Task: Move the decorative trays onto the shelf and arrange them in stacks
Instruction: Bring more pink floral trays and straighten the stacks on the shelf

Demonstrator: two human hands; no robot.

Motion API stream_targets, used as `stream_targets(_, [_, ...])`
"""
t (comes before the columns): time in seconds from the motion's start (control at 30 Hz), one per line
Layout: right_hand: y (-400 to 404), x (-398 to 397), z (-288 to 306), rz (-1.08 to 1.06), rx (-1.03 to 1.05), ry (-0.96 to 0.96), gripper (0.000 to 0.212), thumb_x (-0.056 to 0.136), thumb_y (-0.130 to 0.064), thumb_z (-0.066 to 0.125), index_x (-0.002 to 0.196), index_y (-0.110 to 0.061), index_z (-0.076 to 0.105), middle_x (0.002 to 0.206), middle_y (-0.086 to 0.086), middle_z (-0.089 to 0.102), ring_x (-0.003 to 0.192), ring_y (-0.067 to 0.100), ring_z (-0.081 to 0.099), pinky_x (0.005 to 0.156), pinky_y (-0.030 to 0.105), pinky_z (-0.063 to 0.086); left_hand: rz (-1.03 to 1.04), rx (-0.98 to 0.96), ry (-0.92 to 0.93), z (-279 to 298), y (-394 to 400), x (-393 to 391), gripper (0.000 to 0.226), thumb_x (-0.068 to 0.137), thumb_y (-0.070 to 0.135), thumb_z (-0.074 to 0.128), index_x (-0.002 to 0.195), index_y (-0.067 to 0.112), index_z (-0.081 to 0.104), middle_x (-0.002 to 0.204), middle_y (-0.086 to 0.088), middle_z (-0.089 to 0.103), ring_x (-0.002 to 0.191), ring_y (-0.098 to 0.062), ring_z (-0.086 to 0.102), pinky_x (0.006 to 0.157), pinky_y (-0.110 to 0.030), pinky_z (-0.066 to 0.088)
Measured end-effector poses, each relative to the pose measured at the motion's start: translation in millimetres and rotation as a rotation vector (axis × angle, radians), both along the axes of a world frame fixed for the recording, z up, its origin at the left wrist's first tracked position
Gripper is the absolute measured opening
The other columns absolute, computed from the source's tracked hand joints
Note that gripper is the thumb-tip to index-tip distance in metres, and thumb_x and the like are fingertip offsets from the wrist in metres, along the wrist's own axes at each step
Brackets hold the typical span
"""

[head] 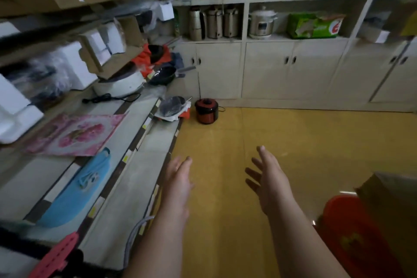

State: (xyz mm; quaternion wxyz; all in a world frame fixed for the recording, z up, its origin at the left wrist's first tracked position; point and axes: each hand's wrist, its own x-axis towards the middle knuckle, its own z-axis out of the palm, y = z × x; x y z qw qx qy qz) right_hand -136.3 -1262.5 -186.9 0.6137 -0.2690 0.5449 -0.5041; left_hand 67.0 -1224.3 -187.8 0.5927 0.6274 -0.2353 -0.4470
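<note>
**Both hands empty over the yellow floor, trays left and right**

From the head camera we see our left hand [178,181] stretched forward with straight fingers, holding nothing, beside the front edge of the lowest shelf [126,189]; our right hand [269,184] is raised over the yellow floor [293,137], fingers spread wide and relaxed, also holding nothing; the two hands are apart and touch no object.

On the stepped shelf at our left a pink floral tray [74,135] lies flat on an upper step, just beside white foam packing [15,106]; one step lower a blue tray [76,189] lies lengthwise along the board; at the lower left corner a pink-red slotted piece [57,257] juts into view, too blurred for us to say what it is. At the lower right a red tray [352,232] sits near a cardboard box [392,198]; whether they touch we cannot tell.

Farther along the shelf stand a white cooker [119,83] with a black cord and a dark pan [162,75]; a small red pot [206,110] stands on the floor by the pale cabinets [291,70]; above them open compartments hold kettles [214,21], a steel rice cooker [261,22] and a green package [314,25].
</note>
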Motion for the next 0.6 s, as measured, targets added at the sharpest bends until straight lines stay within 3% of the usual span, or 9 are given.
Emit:
stream_targets(0.13, [-54.8,33.9,-4.2,0.107,0.069,-0.016,0.057,0.101,-0.064,0.060,0.151,-0.036,0.057,0.145,-0.002,0.061,0.119,0.025,0.066,0.106,0.053,0.054,0.096,0.035,0.020,-3.8,-35.5,23.9,0.056,0.108,0.038,0.062,0.161,0.029,0.044,0.156,-0.002,0.054,0.140,-0.025,0.055,0.095,-0.040,0.052])
stream_targets(0.27, [-92.1,74.9,-11.3,0.267,0.095,0.003,0.048,0.099,-0.062,0.064,0.143,-0.041,0.058,0.139,-0.007,0.063,0.119,0.024,0.067,0.105,0.052,0.055,0.245,0.083,0.087,-11.3,-65.9,62.6,0.059,0.109,0.040,0.058,0.164,0.029,0.039,0.160,-0.004,0.051,0.142,-0.028,0.052,0.110,-0.047,0.045])
stream_targets(0.43, [-154.9,125.1,-24.1,0.373,0.113,0.038,0.054,0.099,-0.061,0.065,0.146,-0.038,0.057,0.139,-0.007,0.063,0.119,0.024,0.067,0.105,0.051,0.055,0.360,0.090,0.133,-28.6,-112.5,115.4,0.060,0.110,0.039,0.059,0.165,0.030,0.038,0.158,-0.002,0.051,0.140,-0.028,0.054,0.105,-0.045,0.049])
stream_targets(0.6, [-216.2,196.9,-21.2,0.555,0.076,0.154,0.037,0.100,-0.059,0.063,0.133,-0.043,0.060,0.137,-0.008,0.063,0.118,0.023,0.066,0.105,0.050,0.055,0.553,0.047,0.377,-53.7,-159.3,186.4,0.062,0.108,0.054,0.055,0.163,0.028,0.041,0.165,-0.004,0.046,0.143,-0.033,0.052,0.101,-0.046,0.049])
